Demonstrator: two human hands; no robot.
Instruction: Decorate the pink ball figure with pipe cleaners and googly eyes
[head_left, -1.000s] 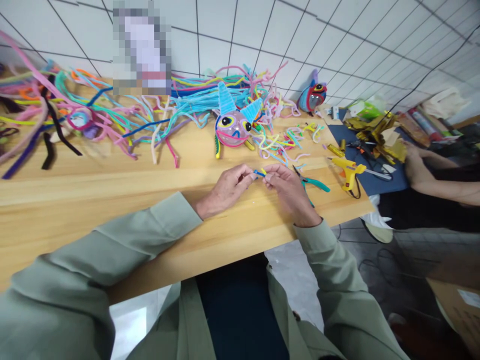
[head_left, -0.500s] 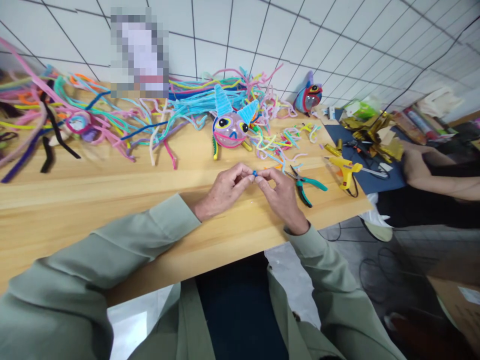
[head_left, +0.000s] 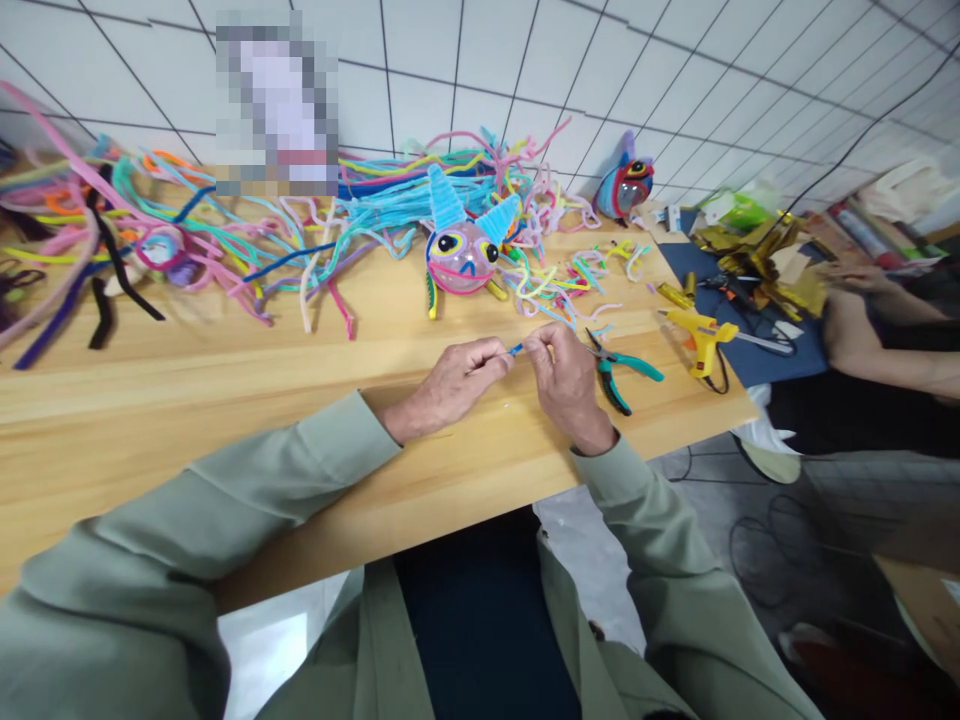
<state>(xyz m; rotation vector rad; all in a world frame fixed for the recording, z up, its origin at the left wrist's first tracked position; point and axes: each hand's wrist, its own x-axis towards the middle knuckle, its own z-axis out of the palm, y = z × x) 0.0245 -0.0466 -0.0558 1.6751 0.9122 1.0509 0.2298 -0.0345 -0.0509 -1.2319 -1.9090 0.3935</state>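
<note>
Between my fingertips is a short blue piece of pipe cleaner (head_left: 515,350), mostly covered by the fingers. My left hand (head_left: 459,382) pinches one end of it. My right hand (head_left: 564,382) pinches the other end, its fingers bent. Just behind the hands stands a clear round ornament (head_left: 465,262) with big eyes, a pink rim and light-blue pipe-cleaner ears. To the right of my right hand lie pliers (head_left: 619,370) with teal and black handles, jaws spread.
Piles of coloured pipe cleaners (head_left: 420,205) spread along the wall. A second ornament (head_left: 626,190) stands at the back. At right are a yellow glue gun (head_left: 701,340), gold foil (head_left: 757,265) on a dark blue mat (head_left: 679,258), and another person's arm (head_left: 885,345).
My right hand has turned more upright and shifted slightly right, so more of the blue piece shows between the hands. The view has also shifted a little.
</note>
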